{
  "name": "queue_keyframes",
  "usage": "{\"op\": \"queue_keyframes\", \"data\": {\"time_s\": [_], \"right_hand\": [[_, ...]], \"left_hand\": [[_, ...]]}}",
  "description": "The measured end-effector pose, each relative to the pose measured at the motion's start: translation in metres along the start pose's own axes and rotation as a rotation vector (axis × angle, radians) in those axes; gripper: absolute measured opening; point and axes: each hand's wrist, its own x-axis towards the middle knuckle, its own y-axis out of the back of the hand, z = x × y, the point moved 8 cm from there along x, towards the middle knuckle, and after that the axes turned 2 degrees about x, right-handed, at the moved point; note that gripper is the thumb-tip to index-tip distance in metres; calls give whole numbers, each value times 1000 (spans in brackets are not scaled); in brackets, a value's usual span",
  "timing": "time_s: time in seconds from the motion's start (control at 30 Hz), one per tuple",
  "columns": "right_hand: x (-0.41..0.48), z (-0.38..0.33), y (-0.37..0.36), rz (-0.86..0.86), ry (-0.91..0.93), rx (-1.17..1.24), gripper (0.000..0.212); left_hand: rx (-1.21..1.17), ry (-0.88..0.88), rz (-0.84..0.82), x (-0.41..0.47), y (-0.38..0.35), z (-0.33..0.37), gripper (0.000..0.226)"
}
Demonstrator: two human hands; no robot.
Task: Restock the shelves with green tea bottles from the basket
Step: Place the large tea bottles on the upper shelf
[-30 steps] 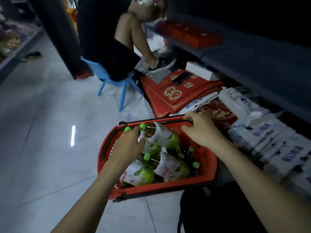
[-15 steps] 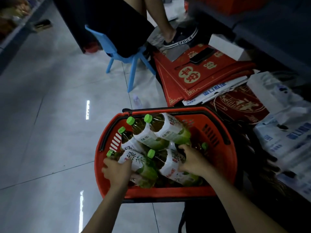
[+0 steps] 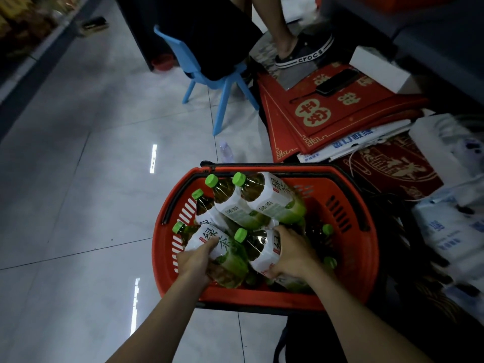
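A red plastic basket (image 3: 348, 260) sits on the tiled floor, filled with several green tea bottles that have green caps and white labels. My left hand (image 3: 195, 260) grips one bottle (image 3: 222, 247) at the near left of the pile. My right hand (image 3: 293, 252) is wrapped around a second bottle (image 3: 262, 248) beside it. Two more bottles (image 3: 264, 203) lie across the top at the far side. Both held bottles rest in the basket.
A person sits on a blue chair (image 3: 222, 82) beyond the basket, one shoe (image 3: 303, 52) on red flat boxes (image 3: 327, 111). White packages (image 3: 445, 231) are piled at right below a dark shelf. A small bottle (image 3: 225, 150) lies on the floor. Open floor lies to the left.
My right hand left the basket rim and went down onto a bottle. My left hand dropped from the upper bottles to one at the near left. The view tilted down.
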Motion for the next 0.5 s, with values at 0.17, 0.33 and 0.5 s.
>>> {"op": "queue_keyframes", "data": {"time_s": [0.17, 0.33, 0.5], "right_hand": [[-11, 17, 13, 4, -19, 346, 104], [-29, 53, 33, 84, -99, 763, 102], [-36, 83, 46, 422, -261, 772, 111]], "left_hand": [[233, -361, -237, -17, -14, 14, 76], [303, -487, -525, -31, -34, 28, 93], [232, -409, -643, -23, -37, 33, 98]]}}
